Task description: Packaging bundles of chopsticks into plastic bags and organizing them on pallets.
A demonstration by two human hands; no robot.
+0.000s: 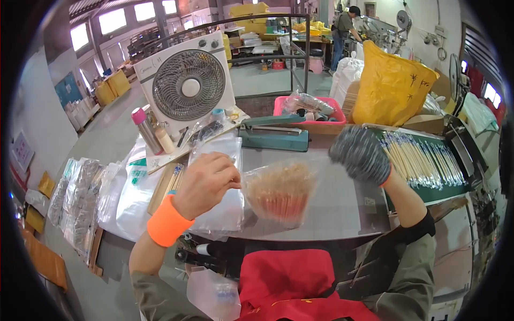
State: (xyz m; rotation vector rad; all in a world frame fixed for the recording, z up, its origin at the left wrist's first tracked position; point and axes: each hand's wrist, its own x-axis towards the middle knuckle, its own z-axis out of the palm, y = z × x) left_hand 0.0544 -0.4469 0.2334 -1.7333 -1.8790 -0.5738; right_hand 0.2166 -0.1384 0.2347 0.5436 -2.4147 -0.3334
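A clear plastic bag (282,195), blurred by motion, hangs over the grey tabletop between my hands. Inside it is a bundle of thin sticks, tan at the top and red at the bottom. My left hand (209,179), bare with an orange wristband, is closed in a pinch at the bag's upper left edge. On the other side my right hand (360,155), in a grey knit glove, is closed at the bag's upper right corner; its fingertips are partly hidden. Behind the bag lies a green bag sealer (276,139) with its long arm.
A white box fan (190,88) stands at the back left, near a pink-capped bottle (145,131). Clear empty bags (219,206) lie at left. A pink basket (337,115), a yellow sack (393,83) and a tray of wrapped sticks (423,160) are at right. Someone works far off.
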